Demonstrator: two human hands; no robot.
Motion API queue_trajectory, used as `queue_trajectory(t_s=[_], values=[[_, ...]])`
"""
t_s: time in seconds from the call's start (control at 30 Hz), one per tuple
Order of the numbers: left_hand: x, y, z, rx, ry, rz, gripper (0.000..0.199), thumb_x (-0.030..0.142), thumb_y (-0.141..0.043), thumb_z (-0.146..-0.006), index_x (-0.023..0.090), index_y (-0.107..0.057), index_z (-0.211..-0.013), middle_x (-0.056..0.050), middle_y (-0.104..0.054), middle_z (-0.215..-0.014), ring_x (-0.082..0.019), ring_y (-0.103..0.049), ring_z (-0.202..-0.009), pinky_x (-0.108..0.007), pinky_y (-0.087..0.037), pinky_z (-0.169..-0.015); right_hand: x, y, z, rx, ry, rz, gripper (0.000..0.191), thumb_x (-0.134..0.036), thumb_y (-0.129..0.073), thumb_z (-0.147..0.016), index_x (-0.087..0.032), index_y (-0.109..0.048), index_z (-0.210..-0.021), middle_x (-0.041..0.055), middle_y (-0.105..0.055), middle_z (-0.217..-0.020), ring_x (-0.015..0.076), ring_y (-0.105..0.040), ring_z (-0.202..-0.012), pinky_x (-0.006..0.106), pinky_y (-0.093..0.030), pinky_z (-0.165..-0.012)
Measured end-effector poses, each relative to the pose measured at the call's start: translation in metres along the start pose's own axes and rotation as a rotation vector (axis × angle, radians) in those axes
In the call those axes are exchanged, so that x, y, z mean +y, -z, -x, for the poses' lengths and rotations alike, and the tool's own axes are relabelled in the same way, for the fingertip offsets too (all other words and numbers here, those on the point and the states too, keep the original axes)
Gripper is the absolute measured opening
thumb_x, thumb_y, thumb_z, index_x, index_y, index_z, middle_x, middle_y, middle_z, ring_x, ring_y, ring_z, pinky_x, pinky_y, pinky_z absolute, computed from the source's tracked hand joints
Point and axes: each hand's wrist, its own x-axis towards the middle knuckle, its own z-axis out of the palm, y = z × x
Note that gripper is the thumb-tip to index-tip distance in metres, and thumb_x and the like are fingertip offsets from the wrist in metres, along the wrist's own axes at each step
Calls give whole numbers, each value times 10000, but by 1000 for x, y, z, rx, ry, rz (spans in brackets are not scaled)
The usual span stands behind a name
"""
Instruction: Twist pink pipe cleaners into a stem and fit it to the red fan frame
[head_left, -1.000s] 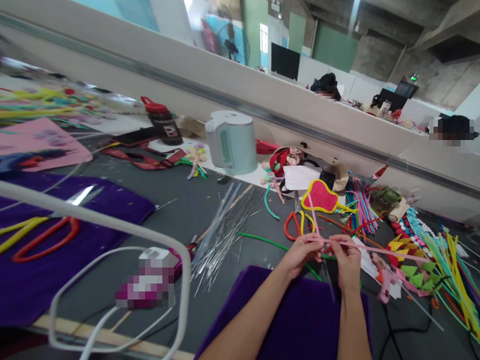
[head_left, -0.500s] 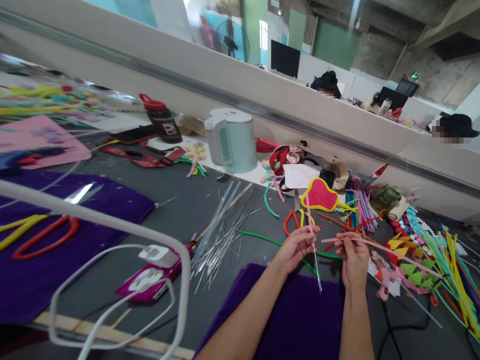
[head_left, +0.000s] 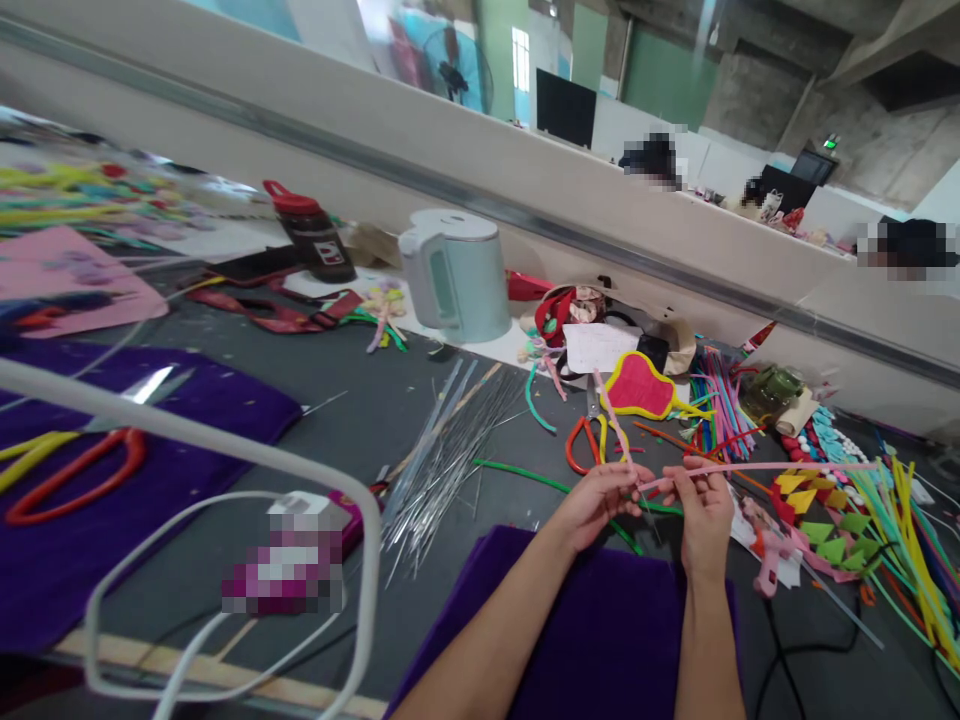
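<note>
My left hand (head_left: 600, 503) pinches a pink fuzzy stem (head_left: 613, 415) that rises up and to the left from the fingertips. Thin wire ends show faintly below those fingers. My right hand (head_left: 701, 500) grips a longer pink strip (head_left: 795, 467), which stretches out to the right. The left end of this strip meets the first stem at my left fingertips. Both hands are above the near edge of a dark purple cloth (head_left: 600, 620). Behind them lie scissors with red and yellow handles (head_left: 583, 445) and a green stem (head_left: 525, 473).
A bundle of thin wires (head_left: 442, 480) lies left of my hands. Farther back stand a pale green kettle (head_left: 469, 285) and a dark bottle (head_left: 319, 245). A pink glue gun (head_left: 769, 560) and colourful stems (head_left: 911, 540) are at right. A white cable (head_left: 367, 560) loops at front left.
My hands have come together, and the right strip's end now reaches my left fingertips. That strip has swung up to nearly level. The left stem leans more to the left.
</note>
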Motion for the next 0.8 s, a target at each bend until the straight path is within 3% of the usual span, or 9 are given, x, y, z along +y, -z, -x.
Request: queue_trajectory(t_s=[0.57,0.67,0.8], values=[[0,-8,3,13,6,-80,387,251,-785,-643,89,-697,-983,-40,-662,-710,-91,-580,-523,-258,-519,-590,2,7,0,13,51,125,303,-332,-703,-745,-162,-567,-956,48,-708,-784,151,-640,-586,256,-502,-523],[0,-10,4,21,-16,-104,394,255,-793,-632,101,-685,-979,-16,-642,-676,-92,-578,-518,-258,-520,-583,1,9,0,-54,40,177,254,-321,-695,-748,-169,-603,-929,35,-694,-795,126,-598,-560,238,-477,-514],[-1,-10,3,26,-67,-115,350,266,-788,-644,121,-671,-940,2,-628,-657,-90,-577,-515,-247,-517,-571,-2,8,-1,-242,22,297,159,-307,-687,-736,-170,-655,-809,27,-673,-757,157,-609,-668,254,-483,-605]])
